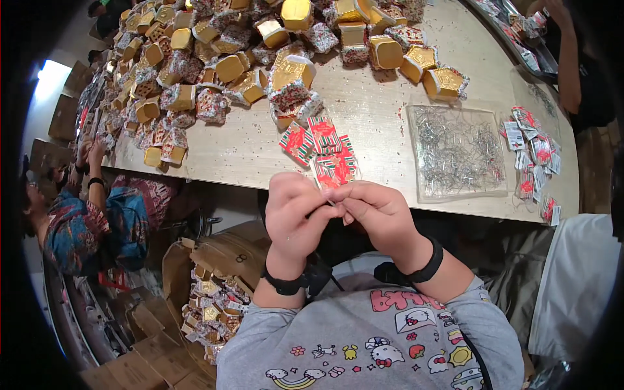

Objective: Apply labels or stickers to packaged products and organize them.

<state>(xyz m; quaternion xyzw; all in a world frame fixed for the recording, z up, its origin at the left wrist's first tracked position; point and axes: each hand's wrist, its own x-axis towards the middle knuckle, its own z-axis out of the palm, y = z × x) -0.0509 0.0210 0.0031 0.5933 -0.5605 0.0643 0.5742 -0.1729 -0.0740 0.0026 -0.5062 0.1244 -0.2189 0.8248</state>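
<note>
My left hand and my right hand meet in front of my chest at the table's near edge, thumbs and fingertips pinched together. Between the fingertips is something small and thin that I cannot make out. Just beyond my fingers lie several red, green and white striped paper tags, overlapping one another. A house-shaped ornament with gold faces and speckled white edges rests past the tags. To the right, a clear shallow tray holds a tangle of thin silvery wire pieces.
A big heap of similar gold ornaments covers the table's far left. More tags lie at the right edge. An open carton of ornaments stands on the floor at left. One person sits left; another person's arm shows far right.
</note>
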